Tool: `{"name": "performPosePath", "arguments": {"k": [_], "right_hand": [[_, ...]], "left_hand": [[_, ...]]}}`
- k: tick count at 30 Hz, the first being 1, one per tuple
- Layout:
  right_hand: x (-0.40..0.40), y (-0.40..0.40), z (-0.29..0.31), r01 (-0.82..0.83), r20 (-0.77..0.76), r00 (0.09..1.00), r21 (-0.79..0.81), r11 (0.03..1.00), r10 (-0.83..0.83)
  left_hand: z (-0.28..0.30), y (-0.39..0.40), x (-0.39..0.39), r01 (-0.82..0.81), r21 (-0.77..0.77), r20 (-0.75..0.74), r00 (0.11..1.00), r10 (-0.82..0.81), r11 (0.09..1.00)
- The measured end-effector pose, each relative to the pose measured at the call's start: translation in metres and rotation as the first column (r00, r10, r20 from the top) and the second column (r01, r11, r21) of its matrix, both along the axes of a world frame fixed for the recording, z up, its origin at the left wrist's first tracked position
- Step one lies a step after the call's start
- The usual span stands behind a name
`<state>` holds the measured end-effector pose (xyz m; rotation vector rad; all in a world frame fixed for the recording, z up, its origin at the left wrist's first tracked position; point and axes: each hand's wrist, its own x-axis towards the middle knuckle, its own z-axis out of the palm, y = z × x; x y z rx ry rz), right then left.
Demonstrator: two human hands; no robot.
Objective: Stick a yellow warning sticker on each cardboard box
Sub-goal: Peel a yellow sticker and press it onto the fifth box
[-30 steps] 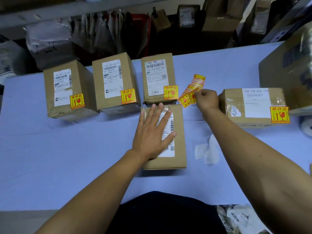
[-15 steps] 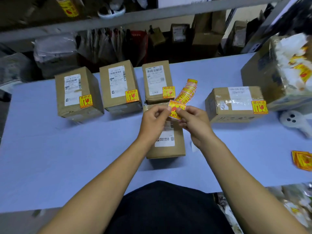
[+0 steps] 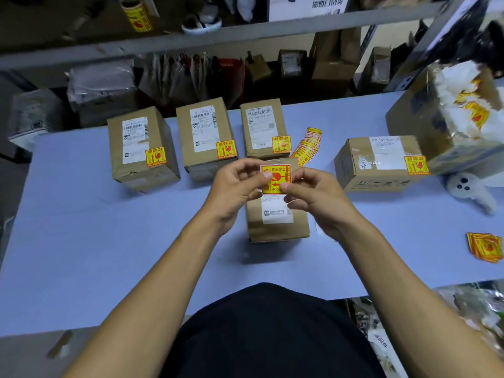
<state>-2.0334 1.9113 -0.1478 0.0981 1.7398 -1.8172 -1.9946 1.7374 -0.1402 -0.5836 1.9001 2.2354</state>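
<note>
Sticker: you hold one square yellow warning sticker (image 3: 276, 179), glossy, red-bordered with red print, above the near cardboard box (image 3: 278, 222).
Left hand (image 3: 236, 186): your fingers (image 3: 266, 175) are pinched on the sticker's left edge.
Right hand (image 3: 316, 199): your fingers are pinched on its right edge and lower corner.
Near box: plain brown corrugated card, oblong, with a white shipping label on top and no yellow square showing.
Back row: three upright cardboard boxes (image 3: 206, 137), each with a white label and a yellow sticker at the lower right corner.
Right box (image 3: 379, 163): low, taped, already stickered at its corner.
Change: half a second ago you held the sticker tilted; now it faces you squarely and sits a little higher.
Loose stickers: a fanned pile (image 3: 306, 147) lies behind your hands, another stack (image 3: 485, 251) near the right edge.
Table (image 3: 109, 241): smooth pale blue-lilac top.
Room: grey metal shelving (image 3: 191, 36) behind the table, crowded with parcels and bags.
</note>
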Motion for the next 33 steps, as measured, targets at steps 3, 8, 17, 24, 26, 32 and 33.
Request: {"name": "performPosePath", "arguments": {"k": [3, 8, 17, 24, 26, 32, 33], "right_hand": [[0.017, -0.01, -0.002, 0.064, 0.023, 0.998, -0.062, 0.996, -0.063], [0.016, -0.008, 0.005, 0.011, -0.045, 0.999, -0.009, 1.0, -0.011], [0.027, -0.015, 0.015, -0.048, -0.06, 0.997, -0.055, 0.997, 0.044], [0.02, -0.01, 0.026, -0.072, 0.004, 0.997, -0.156, 0.985, 0.074], [0.018, -0.009, 0.028, -0.105, 0.033, 0.993, -0.19, 0.976, 0.114], [0.017, -0.008, 0.027, -0.143, 0.065, 0.985, -0.217, 0.966, 0.16], [0.018, -0.008, 0.027, -0.144, 0.066, 0.985, -0.217, 0.965, 0.162]], "left_hand": [[0.001, -0.002, 0.015, 0.0, 0.066, 0.042, 0.999, -0.003, 0.998], [0.003, -0.01, 0.024, 0.009, 0.041, 0.038, 0.999, -0.01, 0.999], [0.008, -0.017, 0.027, 0.077, 0.122, -0.006, 0.997, -0.076, 0.99], [0.015, -0.019, 0.022, 0.109, 0.158, -0.001, 0.994, -0.11, 0.981], [0.018, -0.021, 0.021, 0.152, 0.16, -0.004, 0.988, -0.153, 0.975], [0.024, -0.024, 0.018, 0.225, 0.114, -0.01, 0.974, -0.226, 0.968], [0.024, -0.025, 0.018, 0.228, 0.106, -0.011, 0.973, -0.229, 0.968]]}}
